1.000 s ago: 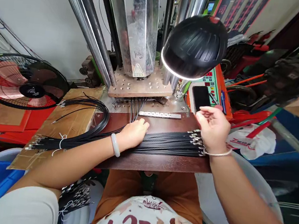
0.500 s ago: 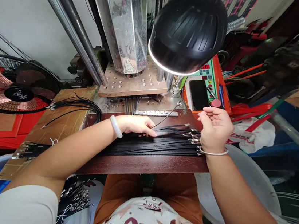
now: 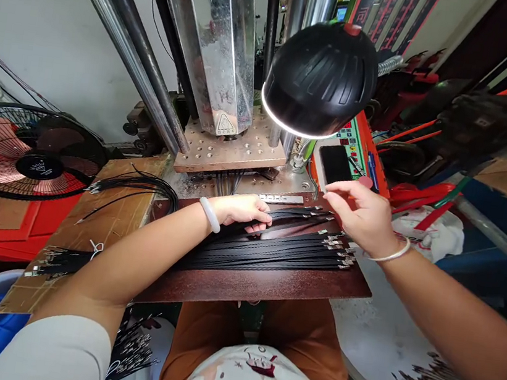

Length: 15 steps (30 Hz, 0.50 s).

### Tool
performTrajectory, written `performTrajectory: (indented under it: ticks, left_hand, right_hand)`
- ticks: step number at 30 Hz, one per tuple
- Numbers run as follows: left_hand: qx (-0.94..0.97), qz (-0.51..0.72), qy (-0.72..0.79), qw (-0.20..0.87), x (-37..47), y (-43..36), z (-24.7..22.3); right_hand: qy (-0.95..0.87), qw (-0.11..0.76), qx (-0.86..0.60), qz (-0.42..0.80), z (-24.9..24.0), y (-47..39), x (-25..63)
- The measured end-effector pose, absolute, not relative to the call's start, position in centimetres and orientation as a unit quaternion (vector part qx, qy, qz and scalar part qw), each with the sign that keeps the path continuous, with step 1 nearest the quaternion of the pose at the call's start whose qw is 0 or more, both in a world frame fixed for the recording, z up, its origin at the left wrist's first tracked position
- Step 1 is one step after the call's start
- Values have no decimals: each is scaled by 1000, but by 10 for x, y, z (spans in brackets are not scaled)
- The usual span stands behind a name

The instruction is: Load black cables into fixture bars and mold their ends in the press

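A bundle of thin black cables [image 3: 269, 249] with metal connectors at the right ends lies along the brown board. Over its back part is my left hand [image 3: 248, 212], palm down, its thumb and fingers closed round a few black cables. A smaller group of cables [image 3: 295, 212] runs out to the right from that hand, apart from the main bundle. Just beyond these cable ends hovers my right hand [image 3: 364, 219]. Its fingers are stretched out, with thumb tip and index tip close but apart, and nothing visible between them.
A press with a drilled metal plate [image 3: 235, 150] stands behind the board [image 3: 231, 292]. A black lamp [image 3: 321, 80] hangs over the back right, above a phone [image 3: 335, 165] and control box. Coiled black cables [image 3: 142, 181] lie on cardboard at left, near a fan [image 3: 42, 165].
My right hand has risen off the connector ends and turned, its fingers loosening. My left hand has shifted slightly right with its cables. The cables it holds now lie apart from the main bundle.
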<state>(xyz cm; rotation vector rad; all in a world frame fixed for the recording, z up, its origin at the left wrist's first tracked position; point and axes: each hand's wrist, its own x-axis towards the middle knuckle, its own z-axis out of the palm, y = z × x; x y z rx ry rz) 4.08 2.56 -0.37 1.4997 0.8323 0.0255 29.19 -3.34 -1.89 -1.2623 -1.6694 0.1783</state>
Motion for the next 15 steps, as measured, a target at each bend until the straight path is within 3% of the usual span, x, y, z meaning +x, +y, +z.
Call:
performTrajectory:
  ticks: [4, 9, 11, 13, 15]
  left_hand:
    - [701, 25, 395, 593, 46, 26, -4]
    - [814, 64, 338, 468, 28, 23, 5]
    - [880, 162, 312, 320, 14, 19, 12]
    - [913, 247, 267, 185, 4, 14, 18]
    - [942, 247, 177, 144, 1, 10, 21]
  right_hand:
    - [-807, 359, -469, 25, -4, -32, 275]
    - [-871, 106, -474, -70, -9, -38, 241]
    - [-848, 115, -512, -81, -14, -36, 235]
    - [-865, 203, -458, -34, -18, -29, 229]
    - [-888, 290, -352, 54, -21, -15, 220]
